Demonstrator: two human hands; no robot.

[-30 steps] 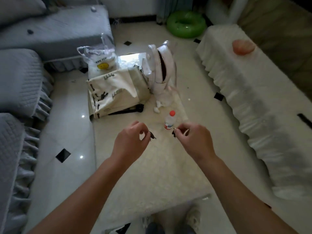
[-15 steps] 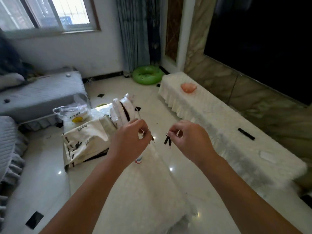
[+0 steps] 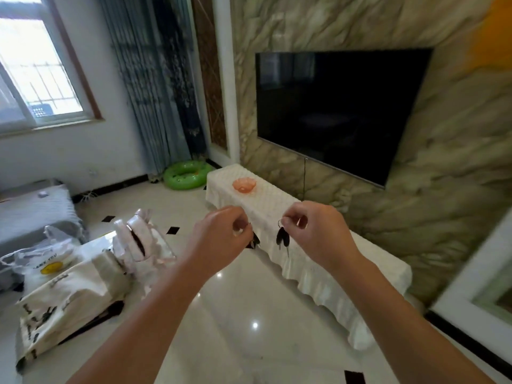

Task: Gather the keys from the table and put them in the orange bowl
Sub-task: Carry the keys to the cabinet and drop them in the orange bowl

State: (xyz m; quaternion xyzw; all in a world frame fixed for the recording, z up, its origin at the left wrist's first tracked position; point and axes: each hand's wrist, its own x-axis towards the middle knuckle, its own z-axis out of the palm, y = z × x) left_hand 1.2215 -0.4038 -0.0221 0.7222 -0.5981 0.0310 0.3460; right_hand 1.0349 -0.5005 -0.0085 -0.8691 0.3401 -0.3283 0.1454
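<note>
Head view is showing both hands raised in mid-air, each one carrying keys, so the gathering looks done and the carry to the orange bowl (image 3: 243,185) is the step in hand. The left hand (image 3: 221,238) is curling its fingers (image 3: 240,225) closed around a dark bunch of keys (image 3: 255,241) that is poking out just below the knuckles; how many keys are in that bunch I cannot tell, as the palm is hiding most of it. The right hand (image 3: 315,231) is pinching a ring between thumb and forefinger, and a second bunch of keys (image 3: 282,237) is dangling from it: two dark heads, as far as I can count, with a thin blade hanging below.

So the count is running at two hands, two bunches, one bowl. The bowl is sitting on the far end of the long white-draped bench (image 3: 318,270), beyond both hands and well apart from them, below and left of the wall television (image 3: 338,112). It is looking empty, though its inside is too small to be sure.

My judgement: the next move is calling for a walk along the bench toward the bowl, bringing both hands over its rim, then opening the fingers low enough that the keys are dropping inside without bouncing out or skidding the light bowl along the cloth.
</note>
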